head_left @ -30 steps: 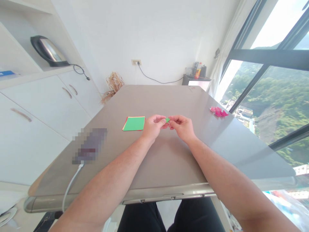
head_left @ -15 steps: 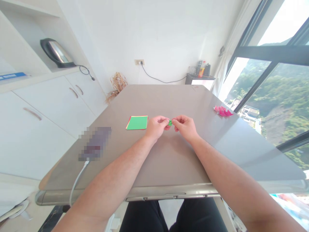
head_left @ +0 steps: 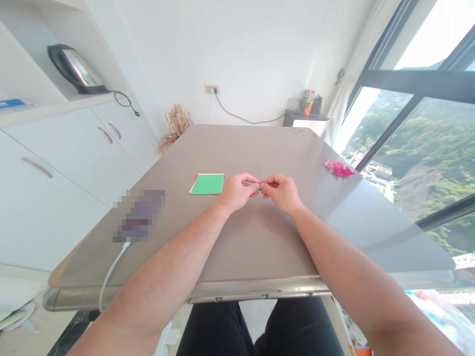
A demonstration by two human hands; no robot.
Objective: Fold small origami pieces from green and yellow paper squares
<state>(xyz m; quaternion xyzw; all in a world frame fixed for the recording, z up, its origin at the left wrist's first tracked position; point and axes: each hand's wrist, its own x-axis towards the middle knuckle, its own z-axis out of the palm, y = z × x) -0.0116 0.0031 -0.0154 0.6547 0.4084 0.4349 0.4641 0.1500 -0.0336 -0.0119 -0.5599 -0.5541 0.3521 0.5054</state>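
Green paper (head_left: 260, 190), apparently folded small, sits pinched in the fingers of my left hand (head_left: 237, 193) and right hand (head_left: 282, 194) over the tabletop (head_left: 256, 247), while pink pieces (head_left: 341, 170) look shaped and square sheets (head_left: 207, 184) lie flat.

You've got green on top of the paper stack (head_left: 207, 184), red and cream edges peeking out, and pinks on the folded pieces (head_left: 339, 168) at right.

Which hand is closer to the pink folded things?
The right hand. It is just left of the pink folded things, with bare table between; the left hand is farther left, beyond the right one.
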